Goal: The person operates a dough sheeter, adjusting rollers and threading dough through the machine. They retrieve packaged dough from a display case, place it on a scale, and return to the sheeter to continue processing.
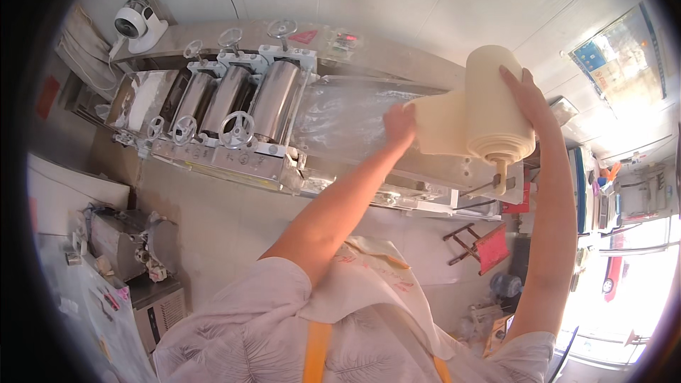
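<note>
A thick roll of pale dough sheet (494, 103) is wound on a rod (501, 177) at the right end of a dough sheeter. From the roll a flap of the sheet (441, 124) runs left over the machine's bed. My left hand (401, 128) is closed at the flap's free left edge, the fingers pinching it. On the roll's right side lies my right hand (526, 96), its fingers stretched out along the dough and not wrapped round it. The underside of that hand is hidden.
Several steel rollers (277, 103) with handwheels (237, 129) stand left of the floury bed (340, 117). A white camera (139, 25) sits at the far left. Below the machine are a folding stool (489, 248) with a red seat and, at lower left, a metal machine (124, 245).
</note>
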`<action>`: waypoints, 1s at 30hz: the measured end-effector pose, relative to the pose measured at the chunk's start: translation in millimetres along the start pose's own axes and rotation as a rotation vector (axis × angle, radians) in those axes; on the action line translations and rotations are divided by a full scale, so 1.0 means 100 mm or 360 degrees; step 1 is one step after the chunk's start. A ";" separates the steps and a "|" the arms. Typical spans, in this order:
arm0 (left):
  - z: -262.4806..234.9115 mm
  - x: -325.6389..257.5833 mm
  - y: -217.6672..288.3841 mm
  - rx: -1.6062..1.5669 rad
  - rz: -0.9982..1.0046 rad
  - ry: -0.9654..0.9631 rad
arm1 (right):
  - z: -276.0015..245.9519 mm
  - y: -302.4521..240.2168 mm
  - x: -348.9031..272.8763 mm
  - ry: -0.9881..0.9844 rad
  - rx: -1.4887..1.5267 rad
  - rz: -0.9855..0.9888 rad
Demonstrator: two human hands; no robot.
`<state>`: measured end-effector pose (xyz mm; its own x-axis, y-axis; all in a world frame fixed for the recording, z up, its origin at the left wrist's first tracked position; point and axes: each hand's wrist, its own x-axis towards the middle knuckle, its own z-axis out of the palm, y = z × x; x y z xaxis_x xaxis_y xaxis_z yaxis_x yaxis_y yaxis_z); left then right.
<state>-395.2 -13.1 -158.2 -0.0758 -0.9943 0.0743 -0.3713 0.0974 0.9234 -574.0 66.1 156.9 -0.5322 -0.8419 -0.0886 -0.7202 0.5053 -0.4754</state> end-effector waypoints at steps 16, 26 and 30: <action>-1.81 0.22 -0.71 0.0955 -0.0008 0.0024 | 0.01 -0.07 0.39 0.0053 -0.0053 0.0018; -0.74 0.11 -0.11 0.0922 0.1339 -0.0596 | 0.10 -0.06 0.46 0.0154 -0.0085 0.0059; -0.70 0.21 -0.28 0.1148 0.1179 -0.0783 | 0.09 0.02 0.47 0.0165 0.0048 -0.0046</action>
<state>-321.4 -40.0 -156.0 -0.7922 -0.5737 0.2080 -0.5168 0.8120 0.2714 -596.6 25.8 144.1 -0.5558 -0.8312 0.0159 -0.7231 0.4739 -0.5026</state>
